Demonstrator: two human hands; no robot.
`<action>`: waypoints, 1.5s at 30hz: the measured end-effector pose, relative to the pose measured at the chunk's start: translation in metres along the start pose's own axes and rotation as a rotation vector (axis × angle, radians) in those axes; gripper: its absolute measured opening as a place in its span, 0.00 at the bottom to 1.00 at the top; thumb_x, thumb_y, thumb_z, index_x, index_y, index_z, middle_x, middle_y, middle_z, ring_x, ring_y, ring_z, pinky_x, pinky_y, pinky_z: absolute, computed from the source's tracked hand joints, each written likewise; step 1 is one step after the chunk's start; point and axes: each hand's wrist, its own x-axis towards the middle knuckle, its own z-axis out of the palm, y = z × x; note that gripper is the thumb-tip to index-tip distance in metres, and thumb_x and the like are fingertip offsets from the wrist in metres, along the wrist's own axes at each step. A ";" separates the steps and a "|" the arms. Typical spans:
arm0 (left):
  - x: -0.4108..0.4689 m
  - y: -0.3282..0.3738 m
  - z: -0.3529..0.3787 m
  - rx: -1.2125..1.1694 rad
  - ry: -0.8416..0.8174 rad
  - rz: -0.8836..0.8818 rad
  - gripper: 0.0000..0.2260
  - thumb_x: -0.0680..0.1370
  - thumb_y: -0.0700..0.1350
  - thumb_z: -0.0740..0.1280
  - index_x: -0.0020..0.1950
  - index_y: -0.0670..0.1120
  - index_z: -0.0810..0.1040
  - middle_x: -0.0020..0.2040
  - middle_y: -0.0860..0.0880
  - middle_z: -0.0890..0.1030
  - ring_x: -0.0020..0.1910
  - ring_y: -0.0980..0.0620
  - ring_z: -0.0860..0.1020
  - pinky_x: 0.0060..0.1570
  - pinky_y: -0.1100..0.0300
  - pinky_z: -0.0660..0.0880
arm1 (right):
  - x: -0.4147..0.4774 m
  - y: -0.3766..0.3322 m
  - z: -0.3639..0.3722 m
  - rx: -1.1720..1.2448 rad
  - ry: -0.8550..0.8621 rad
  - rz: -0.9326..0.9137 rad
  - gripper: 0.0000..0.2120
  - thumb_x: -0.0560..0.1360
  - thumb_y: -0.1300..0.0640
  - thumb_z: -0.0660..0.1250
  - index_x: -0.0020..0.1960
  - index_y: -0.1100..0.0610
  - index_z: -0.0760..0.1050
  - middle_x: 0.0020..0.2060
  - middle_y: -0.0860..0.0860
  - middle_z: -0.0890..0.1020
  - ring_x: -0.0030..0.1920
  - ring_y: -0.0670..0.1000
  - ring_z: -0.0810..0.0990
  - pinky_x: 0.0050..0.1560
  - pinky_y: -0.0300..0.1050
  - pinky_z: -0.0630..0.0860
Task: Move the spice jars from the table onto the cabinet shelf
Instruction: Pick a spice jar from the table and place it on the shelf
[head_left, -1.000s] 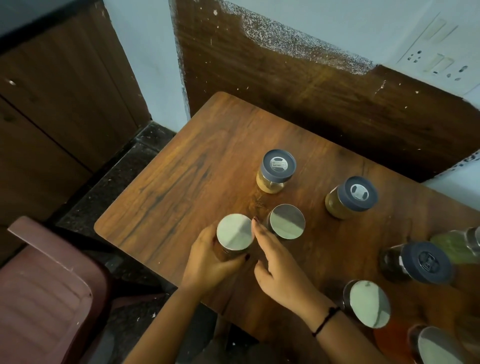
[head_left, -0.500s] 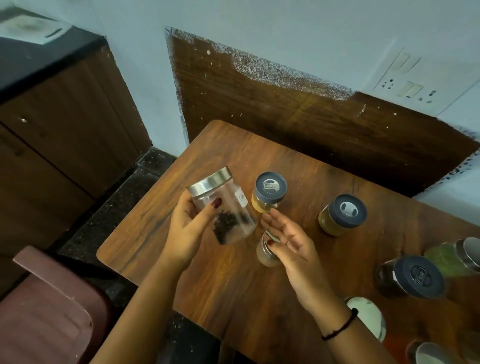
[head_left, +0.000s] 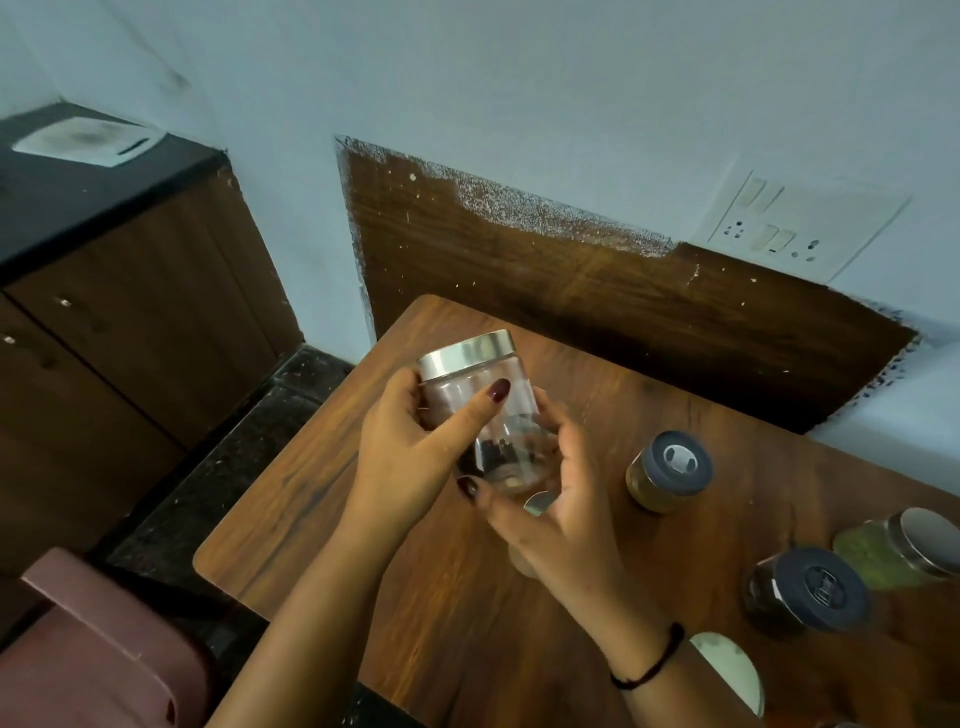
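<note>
At frame centre, above the table, the left hand grips the steel-lidded jar round its wall and the right hand cups its base. Nearly empty, probably light, smooth: supporting the base seems wise.

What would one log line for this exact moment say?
phase: jar held above table | left hand: grips silver-lid jar at side | right hand: cups its base | table: other jars waiting
</note>
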 end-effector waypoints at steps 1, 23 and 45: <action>0.000 0.004 -0.001 -0.014 -0.018 0.004 0.19 0.68 0.64 0.70 0.56 0.60 0.75 0.51 0.55 0.84 0.48 0.55 0.84 0.46 0.52 0.84 | 0.001 -0.002 -0.001 0.037 0.003 0.001 0.44 0.66 0.34 0.74 0.74 0.52 0.63 0.68 0.50 0.73 0.67 0.52 0.75 0.59 0.47 0.79; -0.003 0.049 0.025 -0.718 -0.342 -0.267 0.30 0.82 0.62 0.44 0.48 0.58 0.87 0.56 0.48 0.85 0.50 0.54 0.85 0.47 0.59 0.82 | 0.009 -0.049 -0.016 0.528 -0.024 0.013 0.39 0.66 0.47 0.79 0.64 0.63 0.62 0.58 0.56 0.79 0.59 0.54 0.81 0.54 0.44 0.79; 0.028 0.082 0.081 -0.647 -0.460 -0.109 0.31 0.82 0.62 0.45 0.50 0.53 0.87 0.50 0.43 0.86 0.50 0.47 0.85 0.50 0.55 0.82 | 0.021 -0.062 -0.073 -0.137 0.498 -0.311 0.41 0.69 0.34 0.70 0.70 0.61 0.67 0.64 0.54 0.74 0.59 0.49 0.77 0.48 0.39 0.78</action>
